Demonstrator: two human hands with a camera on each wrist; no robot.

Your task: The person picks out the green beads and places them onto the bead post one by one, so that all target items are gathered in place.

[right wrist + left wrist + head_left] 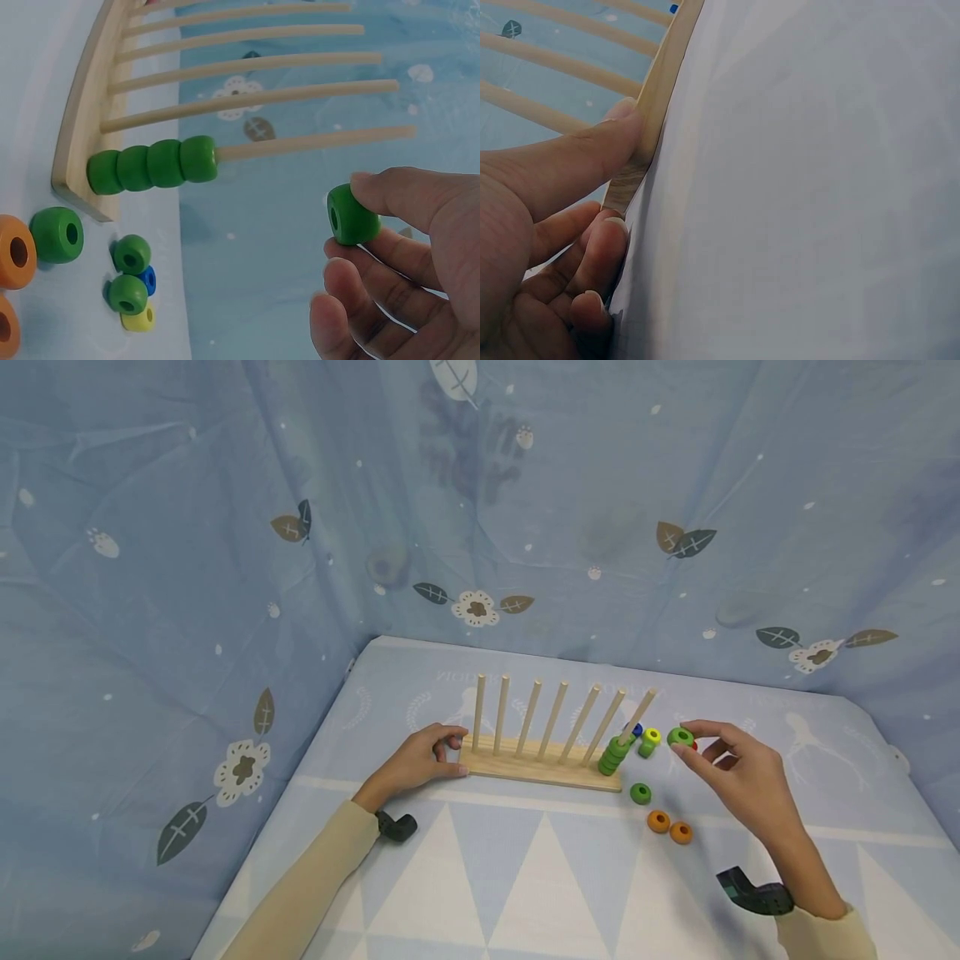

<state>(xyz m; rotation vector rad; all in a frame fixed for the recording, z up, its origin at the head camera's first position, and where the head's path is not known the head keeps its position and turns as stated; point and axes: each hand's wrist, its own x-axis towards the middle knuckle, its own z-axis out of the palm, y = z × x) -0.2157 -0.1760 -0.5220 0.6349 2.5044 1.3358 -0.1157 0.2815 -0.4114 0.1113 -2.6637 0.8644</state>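
Note:
A wooden peg rack (536,767) stands on the table, a row of upright pegs along its base. Several green beads (150,166) are stacked on the rightmost peg. My left hand (417,761) grips the left end of the base, its thumb on the front edge in the left wrist view. To the right of the rack, my right hand (742,774) pinches a loose green bead (352,215) between thumb and fingertips, above the table and apart from the pegs. The hole of that bead shows in the right wrist view.
Near the rack's right end lie a green bead (641,793) and two orange beads (658,822). Farther back are a yellow bead (652,737), a blue bead (148,280) and two more green ones. Something red shows partly behind the held bead. Patterned cloth (570,527) hangs behind the table.

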